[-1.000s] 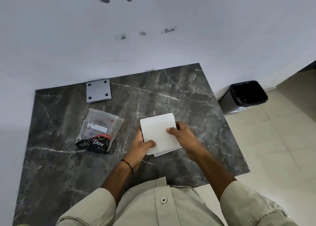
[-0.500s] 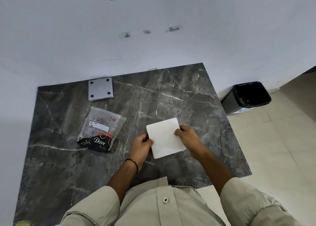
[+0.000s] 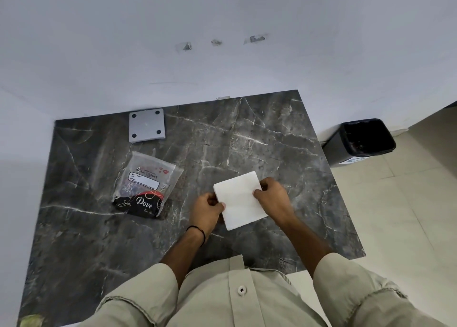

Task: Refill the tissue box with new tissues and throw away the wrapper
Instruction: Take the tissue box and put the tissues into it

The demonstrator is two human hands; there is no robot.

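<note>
The emptied wrapper (image 3: 146, 185) lies flat on the marble table (image 3: 247, 141), untouched. The left hand (image 3: 206, 209) and right hand (image 3: 272, 198) pinch opposite edges of the tissue stack (image 3: 239, 199), now squared and lowered from a second ago. It looks ready for the box; the bin (image 3: 363, 140) waits far right.

tissue stack (image 3: 239, 200): white, square, held above table | wrapper (image 3: 146, 185): flat, clear-black, left

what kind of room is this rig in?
Probably a plain indoor room in a home or office, hard to tell which. Cues: a dark marble-look table set into a corner of scuffed white walls, a beige tiled floor, and a black lined bin beside the table.
</note>
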